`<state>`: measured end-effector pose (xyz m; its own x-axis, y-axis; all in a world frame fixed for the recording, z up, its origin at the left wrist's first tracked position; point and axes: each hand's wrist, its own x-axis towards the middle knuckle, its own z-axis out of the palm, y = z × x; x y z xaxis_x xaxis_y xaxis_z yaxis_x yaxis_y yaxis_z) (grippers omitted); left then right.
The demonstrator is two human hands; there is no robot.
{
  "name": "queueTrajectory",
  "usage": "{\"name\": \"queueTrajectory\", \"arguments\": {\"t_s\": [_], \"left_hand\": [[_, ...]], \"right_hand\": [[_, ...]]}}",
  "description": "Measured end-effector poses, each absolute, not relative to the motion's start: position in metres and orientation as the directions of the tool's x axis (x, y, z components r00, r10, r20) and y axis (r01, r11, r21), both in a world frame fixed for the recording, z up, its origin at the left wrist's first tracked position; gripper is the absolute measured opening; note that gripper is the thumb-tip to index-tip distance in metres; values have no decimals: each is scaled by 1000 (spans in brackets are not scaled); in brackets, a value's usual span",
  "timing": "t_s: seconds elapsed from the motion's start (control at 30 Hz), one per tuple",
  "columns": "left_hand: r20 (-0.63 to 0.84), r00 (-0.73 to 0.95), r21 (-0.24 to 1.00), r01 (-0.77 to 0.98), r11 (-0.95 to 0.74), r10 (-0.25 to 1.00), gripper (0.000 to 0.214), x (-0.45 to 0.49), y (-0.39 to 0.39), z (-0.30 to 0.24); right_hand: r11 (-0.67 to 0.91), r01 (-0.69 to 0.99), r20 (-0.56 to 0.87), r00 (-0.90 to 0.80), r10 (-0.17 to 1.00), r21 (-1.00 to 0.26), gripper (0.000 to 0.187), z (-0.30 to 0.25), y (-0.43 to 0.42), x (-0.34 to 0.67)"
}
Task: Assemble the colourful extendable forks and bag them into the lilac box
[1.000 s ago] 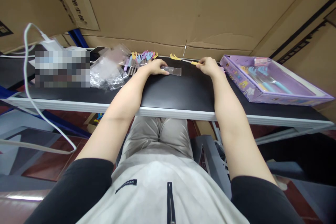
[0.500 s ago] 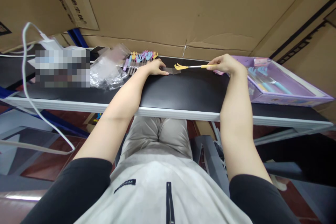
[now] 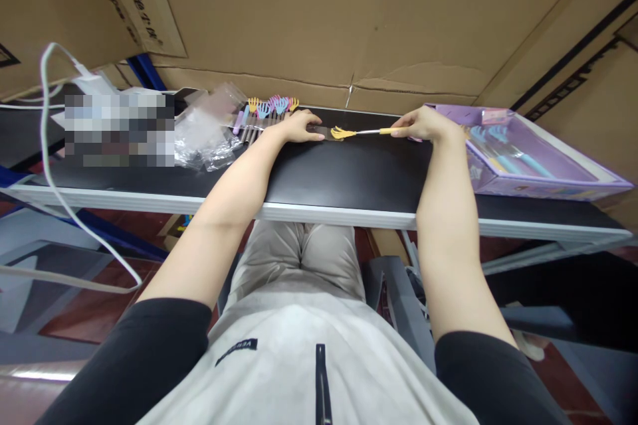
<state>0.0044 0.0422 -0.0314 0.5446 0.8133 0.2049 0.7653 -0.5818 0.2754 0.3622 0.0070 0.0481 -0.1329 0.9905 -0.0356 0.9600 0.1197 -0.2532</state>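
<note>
My right hand pinches the yellow handle of a back scratcher, which has a thin metal shaft and a yellow claw head pointing left. My left hand holds a clear plastic sleeve low over the black shelf. The claw meets the sleeve's right end; I cannot tell how far inside it is. Just left of my left hand lies a row of several more back scratchers with yellow, blue, pink and purple claws.
A purple box with packaged back scratchers stands on the right of the shelf. Crumpled clear bags and a white cable are on the left. A cardboard wall rises behind.
The back scratcher in my right hand has shifted slightly left and down, so its claw now overlaps the sleeve's end. My left hand has barely moved.
</note>
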Motion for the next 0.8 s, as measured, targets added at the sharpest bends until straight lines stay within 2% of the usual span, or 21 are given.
{"name": "queueTrajectory", "arguments": {"t_s": [0.17,0.33,0.6,0.8], "left_hand": [[152,530,324,771,-548,834,68,17,32,-26],[183,510,367,757,-540,840,66,20,28,-28],[202,545,289,760,-581,814,50,33,31,-32],[189,588,325,718,-616,786,50,39,33,-33]], "right_hand": [[140,959,-40,-154,987,-245,41,44,14,363],[162,959,-18,-171,985,-232,45,43,15,364],[92,976,-69,-107,992,-199,29,44,13,362],[98,978,-128,-123,984,-184,24,36,21,366]]}}
